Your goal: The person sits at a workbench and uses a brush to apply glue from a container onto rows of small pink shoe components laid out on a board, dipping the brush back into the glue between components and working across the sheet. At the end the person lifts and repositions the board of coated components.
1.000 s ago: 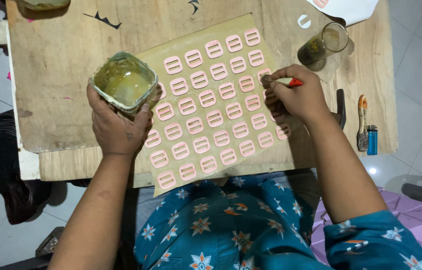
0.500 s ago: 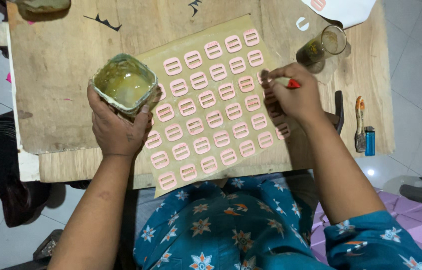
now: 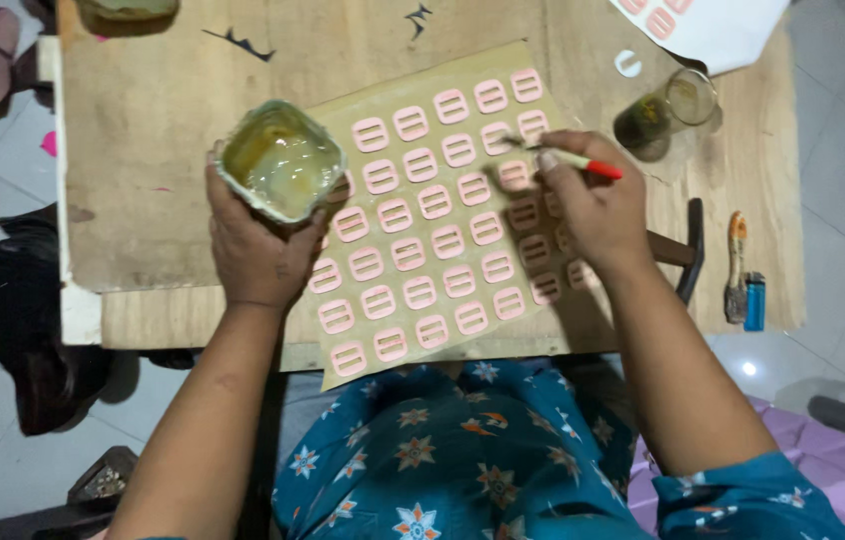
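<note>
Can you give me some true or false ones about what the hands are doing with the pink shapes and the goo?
1. The left hand holds a small tub of yellowish goo. True.
2. The right hand holds a pair of scissors. False: it holds a thin brush with a red end.
3. The pink shapes lie in rows on a tan sheet. True.
4. The glass jar stands on the tan sheet. False: it stands on the wooden table, past the sheet's far right corner.
5. A blue lighter lies near the table's right edge. True.
6. The brush tip is dipped in the tub. False: it is over the pink shapes, apart from the tub.
</note>
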The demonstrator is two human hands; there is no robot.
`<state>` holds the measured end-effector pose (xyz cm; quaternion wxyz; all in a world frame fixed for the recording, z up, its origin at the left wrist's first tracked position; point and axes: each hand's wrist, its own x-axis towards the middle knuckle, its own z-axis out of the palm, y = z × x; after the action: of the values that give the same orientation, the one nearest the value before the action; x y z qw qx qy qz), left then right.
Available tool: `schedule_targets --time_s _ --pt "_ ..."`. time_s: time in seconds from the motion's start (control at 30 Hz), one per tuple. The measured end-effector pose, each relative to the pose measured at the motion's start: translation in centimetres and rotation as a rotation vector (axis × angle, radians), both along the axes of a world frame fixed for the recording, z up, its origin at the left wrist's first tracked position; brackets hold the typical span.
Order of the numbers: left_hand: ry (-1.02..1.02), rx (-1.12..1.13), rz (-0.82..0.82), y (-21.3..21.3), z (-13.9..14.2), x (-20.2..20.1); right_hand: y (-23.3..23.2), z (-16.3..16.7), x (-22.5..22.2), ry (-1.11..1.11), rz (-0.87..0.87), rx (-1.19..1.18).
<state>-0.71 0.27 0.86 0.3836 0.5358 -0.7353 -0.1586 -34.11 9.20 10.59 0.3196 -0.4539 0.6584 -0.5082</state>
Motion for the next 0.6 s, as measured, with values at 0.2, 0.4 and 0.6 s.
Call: schedule_targets --time_s 0.2,0.4,0.6 --pt "-0.017 -0.126 -0.054 -0.1 0.6 0.1 -4.2 1.5 9.2 0.341 0.414 -0.246" --pt "-0.042 -0.163 -0.06 -0.2 0.1 0.3 -10.0 0.3 14.7 0.742 0.541 -0.385" --pt "0.079 -0.079 -0.115 -0.2 0.5 0.5 -8.8 0.4 13.4 0.58 0.512 -0.444"
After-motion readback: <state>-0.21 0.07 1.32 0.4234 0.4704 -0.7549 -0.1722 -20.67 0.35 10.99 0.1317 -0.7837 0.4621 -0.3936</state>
